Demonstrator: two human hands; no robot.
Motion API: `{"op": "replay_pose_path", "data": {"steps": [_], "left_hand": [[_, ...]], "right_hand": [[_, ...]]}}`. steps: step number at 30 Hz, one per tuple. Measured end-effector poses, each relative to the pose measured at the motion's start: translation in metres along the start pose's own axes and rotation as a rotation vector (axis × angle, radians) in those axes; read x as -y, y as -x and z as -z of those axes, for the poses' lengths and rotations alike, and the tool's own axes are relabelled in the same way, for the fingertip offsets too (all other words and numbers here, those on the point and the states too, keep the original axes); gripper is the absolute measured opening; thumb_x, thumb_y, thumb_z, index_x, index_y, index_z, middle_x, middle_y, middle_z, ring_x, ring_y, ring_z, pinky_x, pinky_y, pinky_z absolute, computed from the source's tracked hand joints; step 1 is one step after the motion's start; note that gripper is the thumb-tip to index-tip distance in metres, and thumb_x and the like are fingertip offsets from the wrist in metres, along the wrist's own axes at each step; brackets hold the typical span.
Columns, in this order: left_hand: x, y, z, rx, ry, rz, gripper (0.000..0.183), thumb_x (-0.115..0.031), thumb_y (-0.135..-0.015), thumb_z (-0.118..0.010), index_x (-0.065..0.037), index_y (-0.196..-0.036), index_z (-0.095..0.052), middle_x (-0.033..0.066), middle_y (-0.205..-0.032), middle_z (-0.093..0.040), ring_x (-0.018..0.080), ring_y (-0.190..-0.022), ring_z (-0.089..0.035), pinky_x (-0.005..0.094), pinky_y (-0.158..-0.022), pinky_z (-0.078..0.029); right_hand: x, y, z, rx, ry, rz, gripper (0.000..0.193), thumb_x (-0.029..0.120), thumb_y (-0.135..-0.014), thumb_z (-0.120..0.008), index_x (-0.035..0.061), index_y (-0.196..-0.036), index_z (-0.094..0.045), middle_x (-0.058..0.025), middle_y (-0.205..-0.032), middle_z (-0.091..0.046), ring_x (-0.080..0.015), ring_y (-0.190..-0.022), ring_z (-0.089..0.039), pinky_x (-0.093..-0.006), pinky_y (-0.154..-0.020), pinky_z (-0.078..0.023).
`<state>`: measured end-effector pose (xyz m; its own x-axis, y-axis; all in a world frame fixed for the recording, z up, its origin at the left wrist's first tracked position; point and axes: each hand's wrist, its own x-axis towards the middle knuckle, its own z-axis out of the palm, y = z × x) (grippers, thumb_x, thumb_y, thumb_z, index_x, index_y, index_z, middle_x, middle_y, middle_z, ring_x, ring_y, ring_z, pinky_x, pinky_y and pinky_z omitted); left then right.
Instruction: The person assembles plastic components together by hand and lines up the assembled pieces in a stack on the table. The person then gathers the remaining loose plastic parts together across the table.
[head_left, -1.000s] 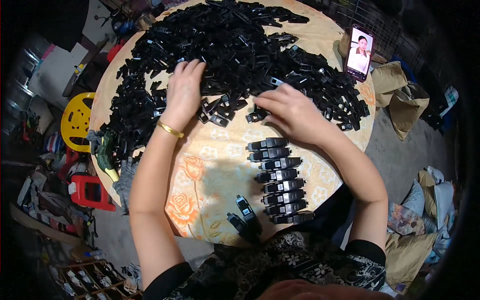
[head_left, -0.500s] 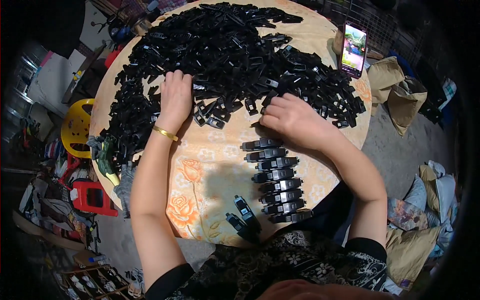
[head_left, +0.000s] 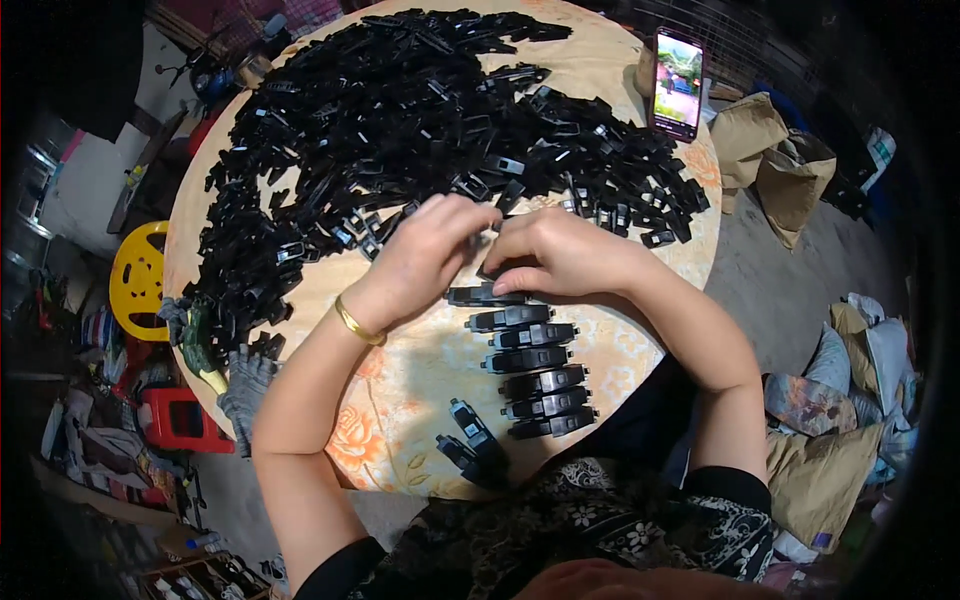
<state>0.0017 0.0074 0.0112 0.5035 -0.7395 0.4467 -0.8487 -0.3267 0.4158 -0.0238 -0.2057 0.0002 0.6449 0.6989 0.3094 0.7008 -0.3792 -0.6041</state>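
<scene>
Over the middle of the table, my left hand (head_left: pixel 425 250), bracelet on its wrist, has its fingers drawn together toward my right hand. Whatever lies between its fingertips is hidden. Close beside it, my right hand (head_left: pixel 555 255) is curled, its thumb over the end of the far black plastic piece (head_left: pixel 470 296) in a column. What its fingers grip cannot be made out. Several similar black clip-like pieces (head_left: pixel 543 381) lie side by side down that column toward me. Left of the column, two more black pieces (head_left: pixel 472 424) lie at a slant. Beyond both hands spreads a large pile of black pieces (head_left: pixel 370 110).
The round table (head_left: pixel 610 370) has a flowered, peach-coloured cover. A phone (head_left: pixel 678 85) stands upright at the far right. Grey gloves (head_left: pixel 245 390) and a green-handled tool (head_left: pixel 203 350) lie at the left edge. A yellow stool (head_left: pixel 138 280) and brown sacks (head_left: pixel 795 185) stand around.
My left hand has left the pile and moved right and nearer, up to my right hand. My right hand has come slightly left and nearer, over the column's far end. The view has shifted slightly.
</scene>
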Motion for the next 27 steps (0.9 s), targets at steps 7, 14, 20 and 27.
{"op": "replay_pose_path", "data": {"steps": [7, 14, 20, 27], "left_hand": [[-0.008, 0.012, 0.017, 0.347, 0.047, 0.050, 0.025, 0.005, -0.074, -0.060, -0.002, -0.098, -0.065, 0.0116, -0.118, -0.059, 0.0313, -0.106, -0.054, 0.0363, -0.091, -0.046], [-0.022, 0.004, 0.021, 0.122, 0.050, 0.391, 0.017, -0.013, -0.081, -0.065, 0.002, -0.088, -0.062, 0.0149, -0.093, -0.063, 0.0278, -0.083, -0.062, 0.0373, -0.074, -0.049], [-0.018, 0.020, -0.002, 0.119, -0.158, 0.333, 0.022, -0.020, -0.080, -0.069, 0.001, -0.087, -0.065, 0.0159, -0.083, -0.060, 0.0332, -0.077, -0.058, 0.0385, -0.071, -0.048], [-0.016, 0.020, -0.001, 0.044, -0.115, 0.374, 0.019, -0.012, -0.074, -0.073, 0.001, -0.086, -0.066, 0.0144, -0.081, -0.060, 0.0326, -0.079, -0.060, 0.0386, -0.072, -0.048]], "right_hand": [[0.004, 0.004, 0.015, 0.120, -0.076, -0.182, 0.026, 0.010, -0.073, -0.071, 0.0029, -0.098, -0.068, -0.0148, -0.084, -0.067, -0.0333, -0.081, -0.064, -0.0406, -0.074, -0.050], [-0.007, 0.007, 0.009, -0.050, 0.303, -0.085, 0.023, 0.013, -0.073, -0.069, 0.0010, -0.093, -0.066, -0.0133, -0.088, -0.062, -0.0321, -0.087, -0.060, -0.0408, -0.077, -0.050], [-0.012, 0.006, 0.015, -0.163, 0.280, -0.023, 0.023, 0.011, -0.075, -0.069, 0.0013, -0.096, -0.067, -0.0117, -0.088, -0.062, -0.0296, -0.089, -0.058, -0.0390, -0.078, -0.049], [-0.005, 0.008, 0.017, -0.026, 0.243, -0.029, 0.026, 0.012, -0.073, -0.073, 0.0009, -0.095, -0.068, -0.0121, -0.082, -0.061, -0.0295, -0.083, -0.057, -0.0391, -0.074, -0.047]]}}
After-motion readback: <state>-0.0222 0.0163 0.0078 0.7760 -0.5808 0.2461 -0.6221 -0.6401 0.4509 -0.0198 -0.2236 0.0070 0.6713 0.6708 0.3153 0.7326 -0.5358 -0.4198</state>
